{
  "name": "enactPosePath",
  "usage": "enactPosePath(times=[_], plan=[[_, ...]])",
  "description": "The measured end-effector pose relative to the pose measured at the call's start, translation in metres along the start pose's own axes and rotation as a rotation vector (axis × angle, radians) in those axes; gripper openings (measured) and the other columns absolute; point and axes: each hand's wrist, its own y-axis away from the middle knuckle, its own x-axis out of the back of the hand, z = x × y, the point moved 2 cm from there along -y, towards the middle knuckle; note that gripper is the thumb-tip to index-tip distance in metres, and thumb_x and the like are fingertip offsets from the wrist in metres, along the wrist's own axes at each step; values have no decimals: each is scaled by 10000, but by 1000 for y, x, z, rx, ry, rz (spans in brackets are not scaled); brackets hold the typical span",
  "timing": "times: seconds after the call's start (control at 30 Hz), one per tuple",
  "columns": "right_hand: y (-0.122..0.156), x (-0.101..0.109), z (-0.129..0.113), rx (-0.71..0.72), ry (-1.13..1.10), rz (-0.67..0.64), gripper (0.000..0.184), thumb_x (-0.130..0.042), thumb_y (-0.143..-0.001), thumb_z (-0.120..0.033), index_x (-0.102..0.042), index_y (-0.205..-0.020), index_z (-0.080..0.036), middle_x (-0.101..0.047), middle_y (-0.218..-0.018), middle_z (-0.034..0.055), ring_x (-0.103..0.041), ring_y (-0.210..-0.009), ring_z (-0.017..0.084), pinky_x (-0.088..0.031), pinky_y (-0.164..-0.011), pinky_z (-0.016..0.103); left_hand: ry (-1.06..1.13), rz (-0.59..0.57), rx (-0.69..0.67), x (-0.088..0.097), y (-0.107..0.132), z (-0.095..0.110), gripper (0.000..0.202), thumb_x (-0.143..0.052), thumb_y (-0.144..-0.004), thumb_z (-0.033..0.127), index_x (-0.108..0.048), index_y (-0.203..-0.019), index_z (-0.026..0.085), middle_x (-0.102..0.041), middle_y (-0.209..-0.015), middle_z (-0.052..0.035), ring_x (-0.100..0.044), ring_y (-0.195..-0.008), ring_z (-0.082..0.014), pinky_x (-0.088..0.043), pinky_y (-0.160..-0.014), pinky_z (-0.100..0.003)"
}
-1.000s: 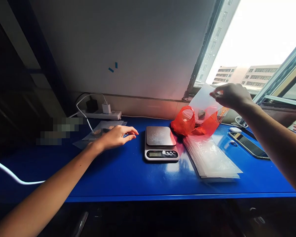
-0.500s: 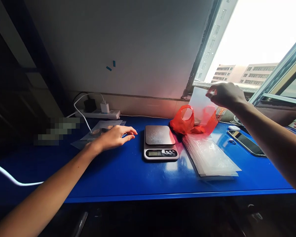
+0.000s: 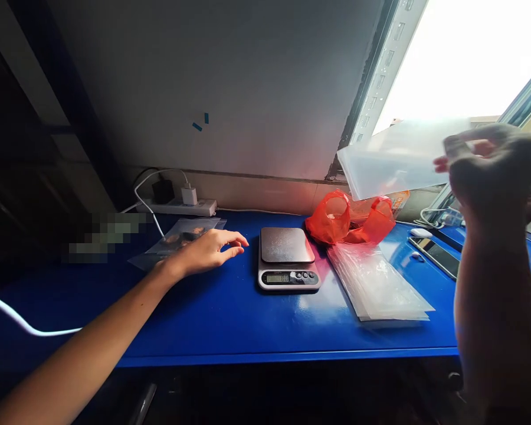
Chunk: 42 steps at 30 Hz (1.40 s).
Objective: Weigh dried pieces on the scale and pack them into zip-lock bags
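Observation:
Pinched in my right hand (image 3: 491, 159), a clear plastic bag (image 3: 393, 156) is held up in front of the window, above a red carrier bag (image 3: 330, 215). My left hand (image 3: 207, 251) hovers over the table with its fingers apart and nothing in them. It is left of a digital kitchen scale (image 3: 287, 245), whose metal plate bears nothing. A stack of flat clear plastic bags (image 3: 380, 283) lies right of the scale. Partly behind my left hand are clear bags with dark brownish contents (image 3: 190, 230).
A white power strip (image 3: 203, 208) with chargers plugged in lies along the wall. To the right are a phone (image 3: 436, 257), a white earbud case (image 3: 420, 232) and a cable. A white cable (image 3: 39, 330) crosses the blue table (image 3: 248, 324) at left.
My right hand has moved right and toward me, lifting the clear plastic bag away from the red carrier bag and tilting it sideways. My left hand has hardly moved.

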Motion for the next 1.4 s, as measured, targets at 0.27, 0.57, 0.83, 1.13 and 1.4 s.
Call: enactPosePath(times=[0.27, 0.57, 0.83, 1.13, 1.4], plan=[[62, -15, -84, -298, -818, -166, 245, -510, -871, -388, -571, -979, -177, -669, -732, 59, -672, -592, 166, -467, -453, 242, 322, 36, -11, -9, -1, 10, 467, -465, -888, 538, -582, -1183, 196, -699, -1055, -78, -639, -975, -215, -488, -856, -335], [132, -71, -134, -560, -1133, -600, 200, -408, -893, -404, -431, -1002, -238, -680, -753, 13, -665, -604, 138, -461, -474, 223, 630, 278, 19, -6, 2, 2, 442, -361, -933, 516, -595, -1082, 171, -679, -918, -78, -624, -883, -195, -488, -832, -346], [151, -87, -130, -636, -1181, -656, 238, -482, -843, -385, -413, -999, -218, -660, -745, 7, -628, -570, 127, -436, -433, 204, 757, 375, 116, -11, -1, -11, 285, -491, -872, 387, -671, -857, 166, -595, -719, -19, -567, -740, -160, -452, -748, -313], [147, -85, -128, -615, -1223, -616, 256, -505, -807, -343, -395, -1006, -225, -592, -637, -49, -579, -524, 116, -443, -506, 241, 798, 422, 162, -11, -3, -12, 206, -593, -795, 362, -651, -779, 165, -595, -683, -6, -541, -667, -131, -427, -662, -272], [152, -86, -133, -485, -1361, -826, 605, -682, -689, -303, -317, -1168, -253, -625, -733, -36, -606, -646, 142, -479, -659, 298, 787, 591, 176, -4, -3, -19, 187, -616, -775, 339, -652, -788, 156, -548, -610, 13, -454, -535, -83, -338, -494, -207]])
